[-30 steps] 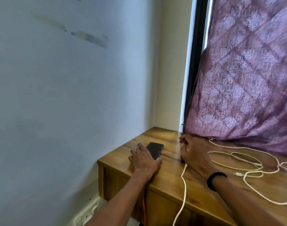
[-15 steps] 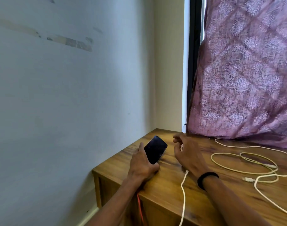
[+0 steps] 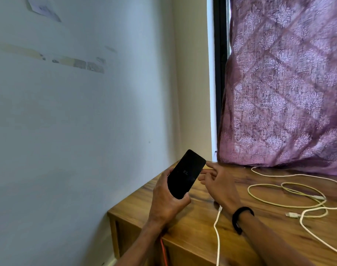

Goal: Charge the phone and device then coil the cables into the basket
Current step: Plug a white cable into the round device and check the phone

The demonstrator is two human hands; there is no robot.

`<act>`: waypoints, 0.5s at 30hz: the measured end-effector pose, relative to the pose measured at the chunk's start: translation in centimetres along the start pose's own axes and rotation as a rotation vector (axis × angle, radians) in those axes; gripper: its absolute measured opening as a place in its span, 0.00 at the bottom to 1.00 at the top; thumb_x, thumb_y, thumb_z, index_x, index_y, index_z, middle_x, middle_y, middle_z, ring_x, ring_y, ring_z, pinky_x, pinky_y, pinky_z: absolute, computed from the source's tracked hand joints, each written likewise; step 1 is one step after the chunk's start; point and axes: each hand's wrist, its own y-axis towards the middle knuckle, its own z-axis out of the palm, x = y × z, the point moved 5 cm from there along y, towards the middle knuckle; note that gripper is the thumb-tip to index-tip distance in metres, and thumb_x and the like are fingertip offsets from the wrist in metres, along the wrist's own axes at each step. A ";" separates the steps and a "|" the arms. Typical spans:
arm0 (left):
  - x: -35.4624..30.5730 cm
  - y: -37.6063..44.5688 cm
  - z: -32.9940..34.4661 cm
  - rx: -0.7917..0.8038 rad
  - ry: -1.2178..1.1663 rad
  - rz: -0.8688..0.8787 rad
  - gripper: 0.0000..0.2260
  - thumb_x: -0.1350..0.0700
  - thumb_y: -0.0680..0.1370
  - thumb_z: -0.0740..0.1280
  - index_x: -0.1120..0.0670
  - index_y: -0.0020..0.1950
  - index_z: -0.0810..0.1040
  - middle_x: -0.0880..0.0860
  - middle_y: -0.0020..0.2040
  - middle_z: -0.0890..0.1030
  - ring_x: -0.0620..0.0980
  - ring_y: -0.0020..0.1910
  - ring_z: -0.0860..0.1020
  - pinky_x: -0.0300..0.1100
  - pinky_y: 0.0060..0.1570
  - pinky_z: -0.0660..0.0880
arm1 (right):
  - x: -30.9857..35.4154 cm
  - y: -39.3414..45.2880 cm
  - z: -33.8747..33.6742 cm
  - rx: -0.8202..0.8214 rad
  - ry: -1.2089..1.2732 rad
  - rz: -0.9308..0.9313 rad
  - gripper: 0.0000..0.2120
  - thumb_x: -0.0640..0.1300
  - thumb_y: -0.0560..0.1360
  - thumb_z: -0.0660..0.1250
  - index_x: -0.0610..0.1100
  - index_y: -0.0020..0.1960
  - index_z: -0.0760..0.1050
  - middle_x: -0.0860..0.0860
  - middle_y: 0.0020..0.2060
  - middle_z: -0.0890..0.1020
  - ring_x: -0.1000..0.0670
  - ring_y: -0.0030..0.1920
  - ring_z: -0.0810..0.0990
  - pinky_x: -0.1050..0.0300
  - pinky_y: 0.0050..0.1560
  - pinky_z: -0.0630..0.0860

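A person's left hand [image 3: 167, 200] holds a black phone [image 3: 185, 174] tilted up above the near corner of a wooden surface [image 3: 192, 233], the grip closed around the phone's lower end with the thumb along its left edge; the dark screen shows a faint "83". The right hand [image 3: 217, 186], a black band [image 3: 240, 217] on its wrist, hovers just beside the phone's right edge, its grip loose and wide, fingers spread toward the phone and holding nothing. A white cable [image 3: 217, 233] runs from under the right wrist over the front edge of the surface and down out of view. Further right, a pale looped cable [image 3: 286, 198] lies loose on the wood, one plug end [image 3: 291, 214] resting free, well apart from the phone. A thin red cord [image 3: 163, 252] hangs by the front of the surface under the left forearm. A purple patterned curtain [image 3: 286, 89] hangs behind, its hem at the back of the surface, beside a pale wall [image 3: 77, 121]
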 end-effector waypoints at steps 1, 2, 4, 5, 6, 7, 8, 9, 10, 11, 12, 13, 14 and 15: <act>0.0 0.0 -0.1 -0.007 -0.012 0.000 0.38 0.48 0.68 0.80 0.41 0.74 0.64 0.40 0.65 0.73 0.41 0.64 0.74 0.31 0.54 0.79 | -0.1 0.1 0.2 0.015 0.093 0.042 0.23 0.34 0.81 0.62 0.41 0.75 0.71 0.51 0.51 0.87 0.54 0.47 0.88 0.50 0.54 0.85; 0.1 0.0 -0.1 -0.011 -0.024 -0.001 0.38 0.48 0.68 0.80 0.41 0.74 0.64 0.40 0.65 0.73 0.41 0.64 0.75 0.32 0.54 0.79 | -0.2 0.1 0.4 0.026 0.165 0.073 0.23 0.32 0.81 0.62 0.39 0.75 0.71 0.50 0.52 0.86 0.52 0.47 0.89 0.50 0.53 0.86; 0.2 0.1 0.0 -0.010 -0.044 -0.009 0.39 0.48 0.68 0.80 0.41 0.74 0.63 0.41 0.66 0.73 0.43 0.64 0.76 0.33 0.55 0.80 | -0.2 0.1 0.4 0.039 0.233 0.102 0.23 0.30 0.81 0.62 0.38 0.75 0.71 0.46 0.54 0.86 0.50 0.47 0.89 0.50 0.53 0.86; 0.4 0.1 0.0 -0.003 -0.052 -0.015 0.40 0.48 0.68 0.80 0.41 0.74 0.62 0.42 0.67 0.73 0.44 0.64 0.76 0.33 0.55 0.80 | -0.1 0.0 0.4 0.045 0.245 0.106 0.24 0.30 0.81 0.62 0.38 0.75 0.71 0.46 0.55 0.86 0.49 0.47 0.89 0.51 0.52 0.86; 0.5 0.2 0.1 0.006 -0.059 -0.021 0.40 0.48 0.68 0.80 0.42 0.74 0.61 0.43 0.67 0.73 0.45 0.64 0.77 0.33 0.55 0.80 | -0.1 0.0 0.4 0.055 0.247 0.106 0.24 0.29 0.80 0.63 0.39 0.75 0.71 0.46 0.56 0.86 0.49 0.48 0.89 0.52 0.52 0.86; 0.6 0.2 0.2 0.014 -0.062 -0.024 0.40 0.49 0.68 0.80 0.42 0.74 0.61 0.44 0.67 0.73 0.45 0.63 0.77 0.32 0.54 0.79 | 0.0 -0.1 0.4 0.063 0.245 0.104 0.24 0.29 0.81 0.63 0.39 0.75 0.70 0.46 0.56 0.86 0.50 0.48 0.89 0.53 0.51 0.85; 0.7 0.2 0.3 0.019 -0.064 -0.026 0.41 0.49 0.68 0.80 0.42 0.74 0.61 0.44 0.67 0.73 0.44 0.63 0.77 0.30 0.53 0.79 | 0.0 -0.2 0.4 0.068 0.242 0.100 0.24 0.29 0.81 0.63 0.39 0.76 0.70 0.47 0.56 0.86 0.50 0.48 0.89 0.55 0.50 0.85; 0.8 0.2 0.3 0.022 -0.068 -0.027 0.41 0.50 0.68 0.81 0.42 0.74 0.60 0.44 0.67 0.73 0.43 0.62 0.77 0.29 0.52 0.78 | 0.0 -0.2 0.4 0.071 0.236 0.096 0.24 0.30 0.81 0.63 0.40 0.76 0.70 0.47 0.56 0.85 0.51 0.48 0.89 0.55 0.50 0.85; 0.9 0.2 0.3 0.022 -0.072 -0.030 0.41 0.50 0.68 0.81 0.42 0.74 0.60 0.44 0.67 0.73 0.43 0.62 0.77 0.29 0.52 0.78 | 0.0 -0.2 0.4 0.073 0.234 0.092 0.24 0.30 0.81 0.63 0.40 0.76 0.70 0.47 0.56 0.85 0.51 0.48 0.89 0.55 0.51 0.85; 1.0 0.3 0.3 0.021 -0.077 -0.032 0.41 0.50 0.68 0.81 0.42 0.73 0.60 0.44 0.67 0.74 0.43 0.62 0.77 0.30 0.52 0.78 | 0.1 -0.2 0.4 0.075 0.233 0.088 0.24 0.30 0.81 0.64 0.40 0.76 0.70 0.47 0.57 0.85 0.51 0.48 0.89 0.55 0.51 0.85; 1.1 0.3 0.3 0.021 -0.081 -0.033 0.41 0.50 0.68 0.81 0.42 0.73 0.60 0.44 0.67 0.74 0.43 0.62 0.77 0.30 0.53 0.79 | 0.1 -0.2 0.4 0.076 0.232 0.084 0.24 0.30 0.81 0.64 0.40 0.76 0.70 0.47 0.57 0.85 0.51 0.48 0.89 0.56 0.51 0.85; 1.1 0.3 0.4 0.021 -0.082 -0.034 0.41 0.50 0.68 0.80 0.42 0.73 0.60 0.44 0.67 0.74 0.43 0.62 0.77 0.31 0.53 0.79 | 0.2 -0.2 0.3 0.077 0.229 0.081 0.25 0.31 0.81 0.64 0.40 0.77 0.69 0.47 0.57 0.85 0.51 0.48 0.89 0.56 0.50 0.85; 1.1 0.3 0.4 0.021 -0.083 -0.034 0.41 0.50 0.68 0.80 0.43 0.73 0.60 0.44 0.67 0.74 0.43 0.62 0.77 0.31 0.53 0.79 | 0.2 -0.2 0.3 0.080 0.224 0.077 0.25 0.31 0.81 0.64 0.41 0.77 0.69 0.47 0.57 0.85 0.51 0.49 0.89 0.57 0.50 0.85; 1.1 0.3 0.3 0.019 -0.082 -0.033 0.40 0.50 0.68 0.80 0.43 0.73 0.61 0.44 0.66 0.74 0.42 0.62 0.77 0.30 0.53 0.79 | 0.2 -0.2 0.3 0.083 0.221 0.074 0.25 0.31 0.81 0.64 0.41 0.77 0.69 0.46 0.57 0.85 0.51 0.49 0.89 0.57 0.50 0.85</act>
